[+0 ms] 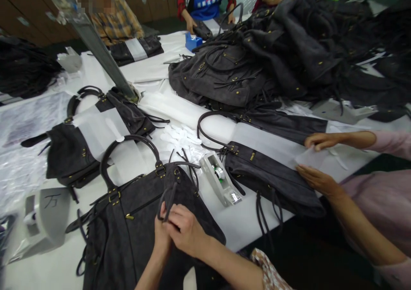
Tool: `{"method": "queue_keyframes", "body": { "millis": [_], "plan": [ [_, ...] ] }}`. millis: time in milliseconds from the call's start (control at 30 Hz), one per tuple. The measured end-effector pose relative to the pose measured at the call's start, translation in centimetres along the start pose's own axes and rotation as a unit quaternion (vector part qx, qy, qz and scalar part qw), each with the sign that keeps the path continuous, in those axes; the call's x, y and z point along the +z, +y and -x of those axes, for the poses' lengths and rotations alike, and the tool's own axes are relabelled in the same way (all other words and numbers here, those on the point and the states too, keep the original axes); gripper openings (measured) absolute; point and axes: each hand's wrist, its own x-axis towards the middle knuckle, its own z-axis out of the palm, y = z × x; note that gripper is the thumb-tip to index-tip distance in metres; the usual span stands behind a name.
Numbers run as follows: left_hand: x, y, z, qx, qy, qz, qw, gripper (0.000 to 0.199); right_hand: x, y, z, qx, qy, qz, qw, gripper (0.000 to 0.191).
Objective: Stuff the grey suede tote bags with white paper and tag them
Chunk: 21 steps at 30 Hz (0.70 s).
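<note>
A dark grey handbag (144, 238) lies flat in front of me, its looped handle pointing away across the table. Over its upper right part, my left hand (162, 230) and my right hand (186, 230) meet, fingers closed on a thin dark strap (170, 195) that forms a loop. The fingertips of both hands touch or nearly touch each other. A gold zipper pull (129, 216) shows left of my hands. Part of a pale strip (190, 279) lies on the bag near the bottom edge.
Tape dispensers stand right (220, 178) and left (41, 221). At right, a person's hands (317, 178) hold white paper on another bag (272, 174). A wrapped bag (73, 148) lies left, a bag pile (257, 58) behind. A metal post (96, 46) rises back left; people work beyond.
</note>
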Motion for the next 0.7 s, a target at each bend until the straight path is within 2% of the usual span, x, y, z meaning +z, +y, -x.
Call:
{"method": "queue_keyframes", "body": {
  "millis": [67,133,167,233,367,467,567,700],
  "plan": [
    [0.5,0.7,0.3,-0.017,-0.007,-0.012,1.0,0.035,-1.1,1.5,0.5,0.109,0.089,-0.072,0.988,0.024],
    [1.1,1.5,0.7,-0.034,-0.002,-0.033,0.999,0.04,-1.7,3.5,0.0,0.203,0.175,-0.13,0.955,0.029],
    [1.5,1.8,0.9,-0.037,0.002,-0.043,0.998,0.041,-1.7,4.6,-0.6,0.23,0.195,-0.154,0.941,0.032],
    [2.2,2.0,1.0,-0.027,0.004,-0.057,0.998,0.042,-0.9,6.4,-2.6,0.245,0.177,-0.192,0.933,0.034],
    [3.2,1.3,0.0,-0.009,-0.004,-0.105,0.994,0.035,1.7,9.0,-6.1,0.232,0.087,-0.194,0.949,0.029],
    [3.2,0.4,-0.9,-0.02,-0.017,-0.133,0.991,0.033,2.9,10.7,-6.3,0.218,0.06,-0.191,0.955,0.03],
    [3.1,-0.2,-1.1,-0.036,-0.033,-0.11,0.993,0.036,3.4,12.2,-5.5,0.21,0.065,-0.204,0.954,0.041],
    [3.4,0.3,-1.3,-0.032,-0.06,-0.093,0.993,0.038,3.2,13.5,-6.3,0.182,0.055,-0.209,0.959,0.05]
  ]
}}
